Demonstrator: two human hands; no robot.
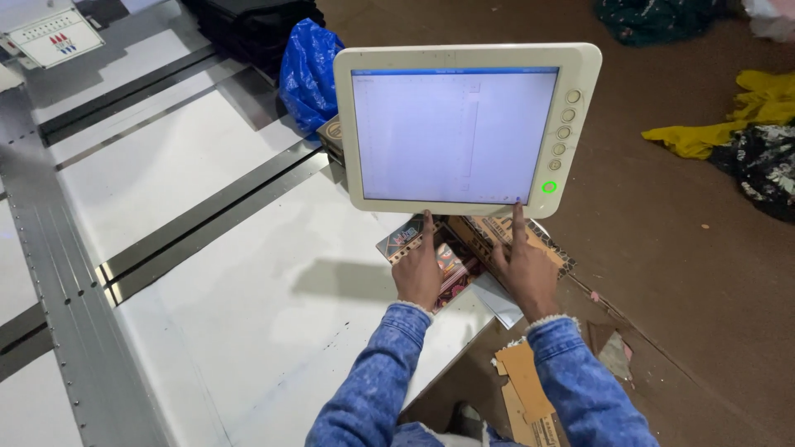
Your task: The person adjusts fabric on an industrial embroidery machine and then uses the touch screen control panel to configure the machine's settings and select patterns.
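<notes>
Here we are reaching both hands up to a cream-framed touchscreen panel (466, 128) that is standing over the edge of a white worktable (248, 314). Our left hand (418, 269) is stretching its index finger up to the panel's bottom edge, the other fingers curling loosely under and gripping nothing. Our right hand (523, 266) is doing the same, its index fingertip touching the lower right corner of the pale, lit screen, its remaining fingers folding in with nothing held. Both wrists are showing blue denim sleeves (571, 381).

A column of round buttons (565, 131) is running down the panel's right frame, with a green-ringed light (548, 187) glowing below them. Under the panel, patterned cardboard boxes (464, 248) are lying near the table's corner. A blue plastic bag (308, 73) is sitting behind the panel. On the brown floor (679, 273) to the right, yellow cloth (737, 116) and dark flowered cloth (766, 170) are lying in heaps, and torn cardboard pieces (530, 389) are lying below our right arm.
</notes>
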